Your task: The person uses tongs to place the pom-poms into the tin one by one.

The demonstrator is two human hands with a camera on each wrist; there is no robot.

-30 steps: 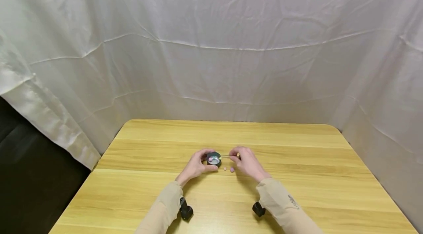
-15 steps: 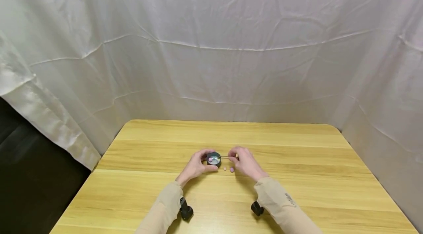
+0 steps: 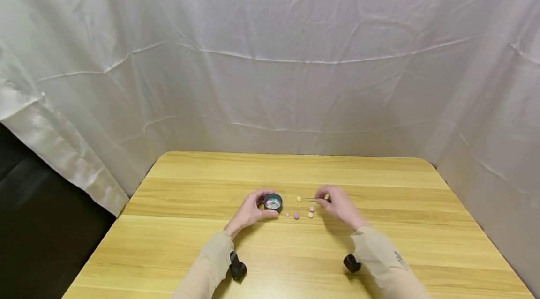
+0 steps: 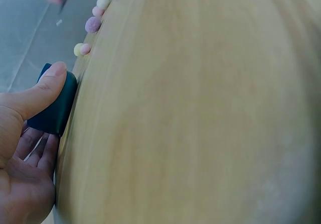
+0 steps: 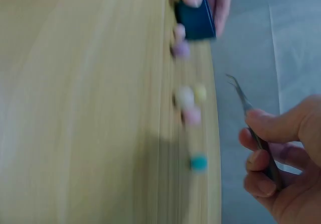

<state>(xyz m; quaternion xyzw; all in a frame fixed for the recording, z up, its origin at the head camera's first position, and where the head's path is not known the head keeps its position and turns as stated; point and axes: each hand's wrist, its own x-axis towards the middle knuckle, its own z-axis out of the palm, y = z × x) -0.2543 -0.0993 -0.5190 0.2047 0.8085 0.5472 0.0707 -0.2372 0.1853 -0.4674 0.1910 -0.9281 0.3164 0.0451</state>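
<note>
My left hand (image 3: 250, 212) holds a small dark round container (image 4: 55, 101) upright on the table, thumb on the near side. A few small pompoms show inside it in the head view. My right hand (image 3: 337, 206) pinches curved-tip tweezers (image 5: 258, 133); their tips stand a little apart with nothing between them. A yellow pompom (image 3: 299, 199) lies on the table by the tips. Nearer me lie a tiny pink pompom (image 3: 287, 215), a purple pompom (image 3: 296, 216), a pink pompom (image 3: 312, 208) and a cream pompom (image 3: 311, 215). The right wrist view shows a teal pompom (image 5: 198, 162).
The wooden table (image 3: 202, 261) has rounded far corners. White curtains (image 3: 295, 93) hang behind it and at both sides. A dark surface (image 3: 38, 224) shows at the left. A small black camera (image 3: 238, 268) is strapped to the left wrist, another (image 3: 352, 264) to the right.
My right hand has drawn the tweezers rightward, away from the container. The yellow pompom went from the container's rim to the table. Pink and cream pompoms came into view. The left hand stayed put.
</note>
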